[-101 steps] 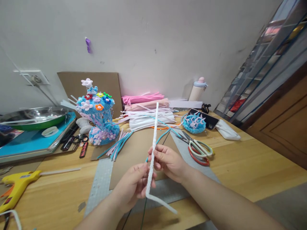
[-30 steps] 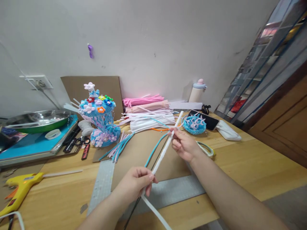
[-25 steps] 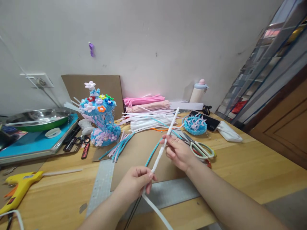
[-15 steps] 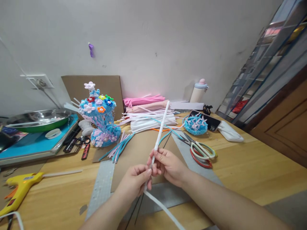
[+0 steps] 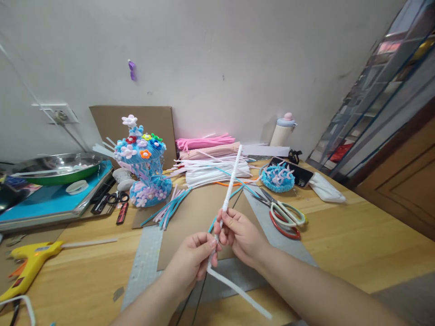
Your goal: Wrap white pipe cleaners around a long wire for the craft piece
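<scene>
Between my hands is a slanting rod wound with white pipe cleaner, its tip pointing up and away. My right hand pinches the rod at the lower end of its thick wound part. Just below, my left hand closes thumb and fingers around the lower part. A loose white tail bends out under my left hand and runs down to the right. Thin dark wires extend below my hands. Behind them lies a brown cardboard sheet on a grey cutting mat.
A yellow glue gun lies at left. Behind it stand a blue flower-covered ornament and a metal pan. Bundles of pipe cleaners lie at the back. To the right are scissors, a blue fuzzy piece, a phone and a bottle.
The loose white tail has swung slightly up and right, and its end now shows. Both hands keep their grip, with small finger shifts. The view has moved slightly.
</scene>
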Motion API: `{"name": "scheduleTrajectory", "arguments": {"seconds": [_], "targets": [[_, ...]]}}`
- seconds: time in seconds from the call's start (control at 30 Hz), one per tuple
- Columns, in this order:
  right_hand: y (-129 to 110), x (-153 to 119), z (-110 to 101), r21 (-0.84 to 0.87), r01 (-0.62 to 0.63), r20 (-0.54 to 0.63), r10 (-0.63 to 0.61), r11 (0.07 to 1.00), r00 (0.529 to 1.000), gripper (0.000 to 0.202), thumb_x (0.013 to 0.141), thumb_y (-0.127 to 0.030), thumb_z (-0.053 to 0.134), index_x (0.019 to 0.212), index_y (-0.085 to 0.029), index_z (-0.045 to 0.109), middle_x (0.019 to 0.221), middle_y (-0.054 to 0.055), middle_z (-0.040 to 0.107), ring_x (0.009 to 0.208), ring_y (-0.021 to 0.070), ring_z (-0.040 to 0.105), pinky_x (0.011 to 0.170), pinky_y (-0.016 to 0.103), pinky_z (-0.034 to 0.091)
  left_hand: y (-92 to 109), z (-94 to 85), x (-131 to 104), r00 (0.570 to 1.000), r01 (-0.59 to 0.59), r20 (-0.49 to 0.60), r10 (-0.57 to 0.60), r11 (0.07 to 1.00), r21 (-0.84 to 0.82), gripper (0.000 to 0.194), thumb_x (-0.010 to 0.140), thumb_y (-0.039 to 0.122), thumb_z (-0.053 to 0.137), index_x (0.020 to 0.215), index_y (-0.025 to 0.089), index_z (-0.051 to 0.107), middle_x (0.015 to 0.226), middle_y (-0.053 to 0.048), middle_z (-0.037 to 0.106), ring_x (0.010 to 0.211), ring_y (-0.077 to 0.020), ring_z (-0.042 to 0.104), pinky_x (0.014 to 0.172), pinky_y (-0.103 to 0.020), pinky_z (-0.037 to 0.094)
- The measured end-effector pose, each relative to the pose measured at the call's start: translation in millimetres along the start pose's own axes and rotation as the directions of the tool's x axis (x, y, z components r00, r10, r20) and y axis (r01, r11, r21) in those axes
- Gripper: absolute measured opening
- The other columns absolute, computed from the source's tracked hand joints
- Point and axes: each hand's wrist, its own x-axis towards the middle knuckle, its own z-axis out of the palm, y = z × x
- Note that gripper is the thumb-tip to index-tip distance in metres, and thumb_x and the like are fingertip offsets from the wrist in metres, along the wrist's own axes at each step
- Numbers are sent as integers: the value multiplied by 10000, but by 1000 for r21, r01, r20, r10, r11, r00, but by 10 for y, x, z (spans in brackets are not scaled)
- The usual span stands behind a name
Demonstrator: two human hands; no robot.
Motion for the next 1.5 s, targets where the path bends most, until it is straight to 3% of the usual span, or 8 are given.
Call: {"name": "scheduleTrajectory", "arguments": {"seconds": [0.3,0.53,0.8,1.0,1.1,1.17,1.33,1.5], "targets": [[-156,4,-12,29,31,-42,-30,999,999,253,773,-373,705,789,-158,572,638,8,662,423,63,540,432,159,447,56,-35,-25,996,6,88,-1,999,-52,341,779,468,614,789,127,610,584,8,621,282,9,282,318,-156,165],[-294,55,-85,9,94,-108,-93,996,990,255,721,-351,750,784,-161,593,626,-1,664,431,44,541,440,126,428,61,-44,-34,1000,4,23,-6,995,104,393,662,508,708,687,149,548,520,33,570,313,-9,299,324,-159,170],[-240,71,-115,-293,118,-86,-149,949,985,331,832,-486,581,870,-159,614,661,27,648,403,93,530,360,189,362,4,-32,18,997,-63,-23,70,967,245,446,658,587,668,694,164,530,496,61,507,323,-25,261,340,-190,147],[-380,-108,-126,-731,386,-7,-572,562,820,243,862,-410,560,732,-208,603,725,26,595,741,176,557,706,315,443,95,-91,-38,913,-304,-55,405,762,572,284,820,410,560,663,174,536,563,46,424,526,-101,360,504,-212,268],[-499,-209,-33,-816,541,544,-587,-203,599,133,860,-294,569,941,-237,657,1006,60,653,989,226,544,967,436,305,112,-119,-71,860,-338,-1,510,571,748,222,845,335,534,680,191,569,598,22,472,583,-137,403,553,-236,274],[-530,-214,17,-692,577,721,-372,-434,585,177,885,-289,545,1031,-244,635,1036,51,666,1005,214,548,1018,454,240,99,-124,-82,835,-346,23,550,492,799,189,846,310,535,697,202,577,618,13,505,590,-147,415,562,-245,269],[-493,-129,9,-602,662,771,-109,-446,627,191,941,-258,457,969,-216,641,831,35,668,847,171,533,846,356,340,77,-80,-107,854,-327,33,519,486,810,197,849,290,518,681,198,568,613,12,517,582,-141,426,558,-246,274],[-491,-160,-10,-583,681,773,-44,-443,633,199,935,-188,439,883,-208,631,770,16,632,801,158,500,786,338,321,151,-61,-148,957,-235,1,289,775,587,246,796,333,576,617,180,504,541,50,418,528,-108,355,515,-229,260]]}}
